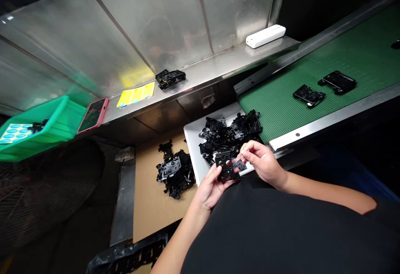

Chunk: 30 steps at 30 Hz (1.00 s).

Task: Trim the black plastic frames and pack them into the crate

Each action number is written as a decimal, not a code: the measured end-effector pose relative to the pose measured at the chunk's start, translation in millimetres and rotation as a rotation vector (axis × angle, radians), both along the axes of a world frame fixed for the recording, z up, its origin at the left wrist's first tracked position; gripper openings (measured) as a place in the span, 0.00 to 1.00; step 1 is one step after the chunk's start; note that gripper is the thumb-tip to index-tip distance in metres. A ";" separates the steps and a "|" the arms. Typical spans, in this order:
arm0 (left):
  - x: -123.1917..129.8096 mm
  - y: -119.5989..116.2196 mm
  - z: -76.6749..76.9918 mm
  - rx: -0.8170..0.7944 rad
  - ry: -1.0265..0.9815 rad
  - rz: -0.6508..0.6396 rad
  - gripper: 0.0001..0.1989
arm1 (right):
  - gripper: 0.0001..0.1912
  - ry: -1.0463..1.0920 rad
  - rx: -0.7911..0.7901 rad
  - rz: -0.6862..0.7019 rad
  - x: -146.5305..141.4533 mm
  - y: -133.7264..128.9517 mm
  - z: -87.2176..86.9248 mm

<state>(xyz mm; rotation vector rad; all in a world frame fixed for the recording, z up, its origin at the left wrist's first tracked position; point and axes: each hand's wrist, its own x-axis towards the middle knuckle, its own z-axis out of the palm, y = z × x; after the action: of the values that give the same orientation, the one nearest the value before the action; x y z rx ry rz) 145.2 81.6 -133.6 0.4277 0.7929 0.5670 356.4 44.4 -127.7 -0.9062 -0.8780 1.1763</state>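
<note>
My left hand (212, 187) is closed around a flat black plastic part (223, 166) with round holes, held up at the near edge of a white tray. My right hand (261, 162) pinches a thin, light-coloured stick-like tool (240, 158), its tip close to the black part; whether it touches cannot be made out. Behind both hands, the white tray (191, 140) bears a heap of similar black plastic parts (218, 134). Another pile of black parts (176, 172) lies to the left on brown cardboard (146, 199).
A green conveyor belt (281, 111) on the right carries two black parts (339, 82). Along the metal shelf (215, 67) are a white oblong device (265, 36), black parts (170, 78), a yellow sticker sheet (136, 94) and a pink-edged phone (93, 115). A green bin (59, 119) hangs left, above a large fan (46, 190).
</note>
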 end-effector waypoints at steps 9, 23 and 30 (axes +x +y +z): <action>9.5 -1.3 3.5 0.003 0.019 0.069 0.23 | 0.13 -0.196 -0.006 0.038 -5.6 -0.1 5.4; 16.4 -2.9 15.7 -0.006 0.011 0.109 0.29 | 0.11 -0.257 -0.037 0.018 -7.5 7.9 -2.4; 18.8 -6.1 22.3 0.013 0.060 0.116 0.28 | 0.13 -0.286 -0.042 0.021 -7.6 7.4 -1.8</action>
<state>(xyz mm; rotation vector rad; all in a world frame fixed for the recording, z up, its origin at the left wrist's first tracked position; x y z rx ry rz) 163.9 75.5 -111.4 0.4147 0.8762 0.6698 348.9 51.7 -129.5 -1.1201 -1.0969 1.1023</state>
